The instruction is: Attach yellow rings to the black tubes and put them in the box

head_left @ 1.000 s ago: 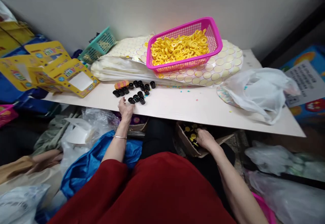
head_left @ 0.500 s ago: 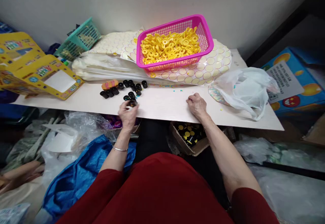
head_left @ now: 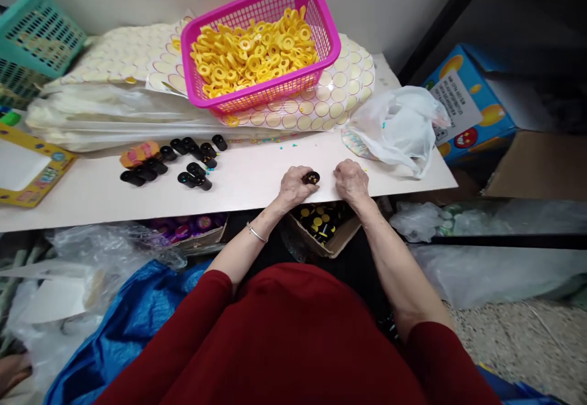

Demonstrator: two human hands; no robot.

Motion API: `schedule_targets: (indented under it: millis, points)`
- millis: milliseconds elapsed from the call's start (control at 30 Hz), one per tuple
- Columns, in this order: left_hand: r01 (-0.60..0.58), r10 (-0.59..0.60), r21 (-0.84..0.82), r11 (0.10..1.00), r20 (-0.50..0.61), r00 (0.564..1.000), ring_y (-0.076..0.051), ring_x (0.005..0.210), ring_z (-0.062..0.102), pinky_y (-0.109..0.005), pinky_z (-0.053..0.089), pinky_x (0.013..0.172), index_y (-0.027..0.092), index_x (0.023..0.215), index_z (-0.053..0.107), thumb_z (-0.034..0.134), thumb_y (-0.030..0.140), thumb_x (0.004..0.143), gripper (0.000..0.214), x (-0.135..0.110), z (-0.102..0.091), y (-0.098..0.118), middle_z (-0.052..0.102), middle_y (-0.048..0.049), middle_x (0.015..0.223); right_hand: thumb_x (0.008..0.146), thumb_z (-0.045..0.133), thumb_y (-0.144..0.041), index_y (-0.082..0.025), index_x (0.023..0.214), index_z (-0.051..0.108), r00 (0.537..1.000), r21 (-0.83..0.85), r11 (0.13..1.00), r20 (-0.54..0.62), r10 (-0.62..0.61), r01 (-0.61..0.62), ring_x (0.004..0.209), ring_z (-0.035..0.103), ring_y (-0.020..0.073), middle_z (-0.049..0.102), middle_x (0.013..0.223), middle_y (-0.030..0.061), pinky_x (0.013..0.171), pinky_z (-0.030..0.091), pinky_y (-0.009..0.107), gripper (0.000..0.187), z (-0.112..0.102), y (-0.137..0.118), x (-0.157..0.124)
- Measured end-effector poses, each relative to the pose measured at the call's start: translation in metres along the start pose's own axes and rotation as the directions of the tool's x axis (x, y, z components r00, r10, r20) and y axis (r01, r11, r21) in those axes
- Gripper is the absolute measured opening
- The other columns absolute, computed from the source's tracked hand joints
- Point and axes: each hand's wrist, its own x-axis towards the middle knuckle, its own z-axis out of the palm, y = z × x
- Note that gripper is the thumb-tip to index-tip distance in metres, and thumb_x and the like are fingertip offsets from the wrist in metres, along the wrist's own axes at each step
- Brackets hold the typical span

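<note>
My left hand (head_left: 295, 187) is closed around a small black plastic cup (head_left: 312, 178), its open top facing up with tiny orange bits inside. Just right of it, above the table's front edge, my right hand (head_left: 351, 180) is curled with fingertips pressed together; whatever they hold is too small or hidden to make out. Several more black cups (head_left: 197, 180) stand and lie on the white table (head_left: 257, 178) to the left, some with small coloured beads in or beside them. An orange and pink piece (head_left: 140, 153) lies among the cups.
A pink basket (head_left: 337, 47) of yellow rings sits on circle-patterned sheets (head_left: 353, 81) at the back. A white plastic bag (head_left: 398, 126) lies right, near a blue box (head_left: 472, 102). Below the edge is a carton (head_left: 339, 243) of black and yellow pieces. Left are a teal basket (head_left: 41, 32) and yellow box (head_left: 39, 169).
My left hand has taken a black cup from the group at left and carried it right, close to my right hand. The view has shifted to the right.
</note>
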Motion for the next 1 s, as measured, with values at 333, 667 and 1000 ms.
schedule_targets:
  millis: [333,667,1000]
  points:
    - [0.012,-0.013,-0.027,1.000,-0.004,1.000,-0.018,0.087,0.055,-0.031,0.045,0.079,0.021,0.094,0.069,0.077,0.027,0.060,0.036,0.000,0.010,-0.004,0.069,0.0006,0.089,0.077,0.052,-0.024,-0.021,0.071,0.061,0.986,0.263,0.953,-0.115,-0.124,0.151,0.082,0.053,0.0233,0.059,0.080,0.0070,0.074,0.043,0.036,0.012,0.008,0.030,0.001]
    - [-0.110,0.111,0.057,0.992,-0.019,0.994,-0.017,0.079,0.053,-0.030,0.043,0.075,0.022,0.083,0.068,0.066,0.036,0.072,0.018,-0.001,0.014,-0.005,0.065,0.0001,0.078,0.081,0.054,-0.024,-0.023,0.072,0.059,0.919,0.407,0.832,-0.278,-0.280,0.377,0.076,0.053,0.0195,0.057,0.076,0.0026,0.069,0.045,0.033,0.010,-0.006,-0.020,-0.010]
    - [-0.120,0.120,0.120,0.985,0.009,0.993,-0.017,0.081,0.052,-0.031,0.041,0.076,0.023,0.087,0.067,0.061,0.031,0.074,0.016,-0.002,0.014,-0.005,0.063,0.0002,0.080,0.081,0.050,-0.022,-0.020,0.070,0.064,0.924,0.112,0.918,-0.092,-0.372,0.381,0.076,0.047,0.0215,0.057,0.076,0.0065,0.066,0.039,0.034,0.018,-0.013,-0.032,-0.004]
